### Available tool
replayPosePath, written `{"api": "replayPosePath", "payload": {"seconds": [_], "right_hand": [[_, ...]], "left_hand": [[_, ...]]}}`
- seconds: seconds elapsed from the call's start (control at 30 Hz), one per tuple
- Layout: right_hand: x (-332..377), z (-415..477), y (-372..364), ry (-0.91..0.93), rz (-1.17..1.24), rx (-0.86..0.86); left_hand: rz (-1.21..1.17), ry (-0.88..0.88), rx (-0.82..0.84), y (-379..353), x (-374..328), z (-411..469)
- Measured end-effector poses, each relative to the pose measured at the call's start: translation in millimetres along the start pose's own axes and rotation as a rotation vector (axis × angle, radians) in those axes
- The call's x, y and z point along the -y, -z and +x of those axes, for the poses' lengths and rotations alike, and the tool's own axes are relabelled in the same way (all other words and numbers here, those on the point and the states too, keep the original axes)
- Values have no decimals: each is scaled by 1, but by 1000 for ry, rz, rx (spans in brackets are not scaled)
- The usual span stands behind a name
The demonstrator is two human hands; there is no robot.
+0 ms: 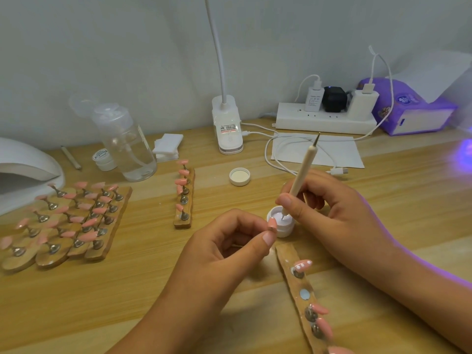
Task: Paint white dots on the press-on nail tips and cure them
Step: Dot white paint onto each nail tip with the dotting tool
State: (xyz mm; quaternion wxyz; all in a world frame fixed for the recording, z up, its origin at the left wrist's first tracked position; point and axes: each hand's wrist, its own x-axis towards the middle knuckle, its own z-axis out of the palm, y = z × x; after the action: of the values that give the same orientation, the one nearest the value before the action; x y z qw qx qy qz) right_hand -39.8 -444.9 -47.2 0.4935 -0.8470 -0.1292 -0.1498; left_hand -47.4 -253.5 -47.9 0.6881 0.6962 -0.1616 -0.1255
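A dotting tool [302, 172] is being pinched low on its shaft by the curled fingers of the right hand [332, 208], its tip being dipped into the open pot of white gel [282, 224], evidently to load paint. Just beside the pot, 1 pink nail tip [272, 223] is being gripped between thumb and forefinger of the left hand [229, 241], close for dotting. Toward the tabletop's [383, 190] near edge, a wooden strip [288, 256] is carrying more tips, 1 seat bare, and the curing lamp [23, 162] is standing at the left edge.

The table [153, 290] is evenly lit, faint shadows are cast under the fingers [268, 237], and a violet glow [466, 154] is seen to their far right.
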Motion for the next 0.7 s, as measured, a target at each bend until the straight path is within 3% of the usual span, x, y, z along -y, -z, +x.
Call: {"api": "replayPosePath", "payload": {"seconds": [0.17,0.37,0.7], "right_hand": [[3,0,0,-11,24,-29],[11,-2,5,-52,439,-169],[8,-7,8,-170,697,-56]], "left_hand": [[4,-1,8,1,0,0],[1,-14,14,0,0,1],[9,-18,20,-1,-2,0]]}}
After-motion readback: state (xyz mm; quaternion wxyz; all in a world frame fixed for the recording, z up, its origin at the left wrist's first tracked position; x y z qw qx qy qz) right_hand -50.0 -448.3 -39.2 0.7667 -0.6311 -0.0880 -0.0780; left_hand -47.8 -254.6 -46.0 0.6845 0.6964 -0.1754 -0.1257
